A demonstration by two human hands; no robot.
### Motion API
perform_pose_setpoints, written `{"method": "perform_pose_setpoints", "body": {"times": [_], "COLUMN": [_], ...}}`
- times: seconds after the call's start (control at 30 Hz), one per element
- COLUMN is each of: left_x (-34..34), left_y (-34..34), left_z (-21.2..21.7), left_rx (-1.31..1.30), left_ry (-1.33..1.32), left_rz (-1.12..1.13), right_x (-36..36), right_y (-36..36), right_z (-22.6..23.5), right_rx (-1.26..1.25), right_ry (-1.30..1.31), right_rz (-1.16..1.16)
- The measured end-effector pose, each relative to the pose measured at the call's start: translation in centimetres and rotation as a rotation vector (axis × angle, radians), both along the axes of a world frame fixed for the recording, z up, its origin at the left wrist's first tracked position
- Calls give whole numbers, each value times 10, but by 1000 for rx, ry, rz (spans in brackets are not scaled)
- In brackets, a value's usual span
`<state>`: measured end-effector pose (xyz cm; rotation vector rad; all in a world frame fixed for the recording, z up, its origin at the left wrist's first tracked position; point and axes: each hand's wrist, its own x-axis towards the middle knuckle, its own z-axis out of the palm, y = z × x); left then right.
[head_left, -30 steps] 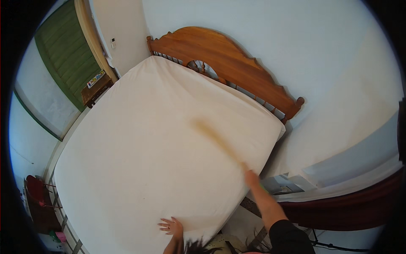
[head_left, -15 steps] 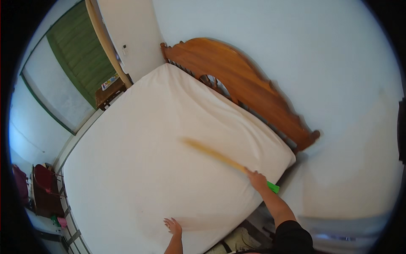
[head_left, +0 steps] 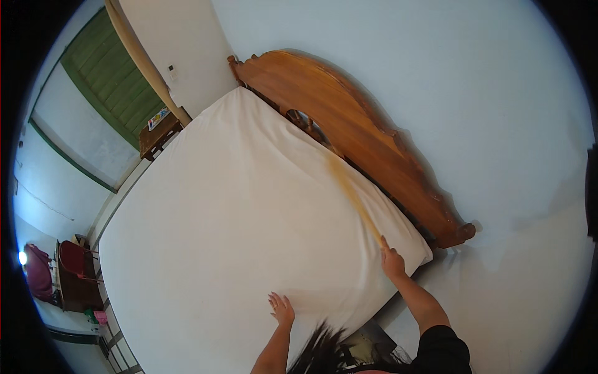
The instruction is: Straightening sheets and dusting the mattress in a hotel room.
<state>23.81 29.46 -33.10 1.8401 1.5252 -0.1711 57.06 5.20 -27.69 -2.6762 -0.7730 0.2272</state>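
A long, thin yellow-brown stick broom (head_left: 362, 209) slants over the bed, its far end blurred near the headboard. My right hand (head_left: 393, 263) is closed around its near end, above the mattress's right part. A plain white fitted sheet (head_left: 212, 212) covers the wide mattress, with creases towards the headboard side. Over the near part of the sheet is my left hand (head_left: 281, 308), fingers spread and holding nothing. Whether its palm touches the cloth I cannot tell.
A carved wooden headboard (head_left: 349, 118) runs along the pale wall. At the far left stand a small wooden table (head_left: 159, 136) and a green door (head_left: 112, 75). A dark red chair (head_left: 73, 258) is beyond the left bed edge. Dark hair (head_left: 321, 349) hangs into the lower edge.
The broom has swung from pointing left across the sheet towards the headboard. My right hand has moved slightly right, my left hand right and a little forward. The green broom end no longer shows.
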Motion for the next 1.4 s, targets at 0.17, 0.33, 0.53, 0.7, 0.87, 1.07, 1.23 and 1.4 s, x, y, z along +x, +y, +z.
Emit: {"method": "perform_pose_setpoints", "body": {"times": [0.17,0.33,0.53,0.7,0.87,1.07,1.23,1.4], "left_x": [24,42,55,53,53,57,55,51], "left_y": [-3,-7,-8,-16,-12,-3,0,5], "left_z": [-4,-7,-3,-2,3,0,0,-5], "left_rx": [-17,-22,-45,5,37,69,31,-4], "left_ry": [14,93,163,254,229,225,173,198], "left_rz": [0,-123,-135,-233,-177,-134,-187,-205], "right_x": [9,5,6,-5,-17,-23,-27,27], "right_y": [-16,-36,-94,-93,-62,-35,73,202], "right_z": [-2,-8,-18,-20,-11,2,3,-14], "right_rx": [-149,-22,-101,-223,-17,-62,392,74], "right_ry": [-70,32,6,-51,-9,83,24,121], "right_rz": [-121,5,-147,-21,-77,-117,76,142]}}
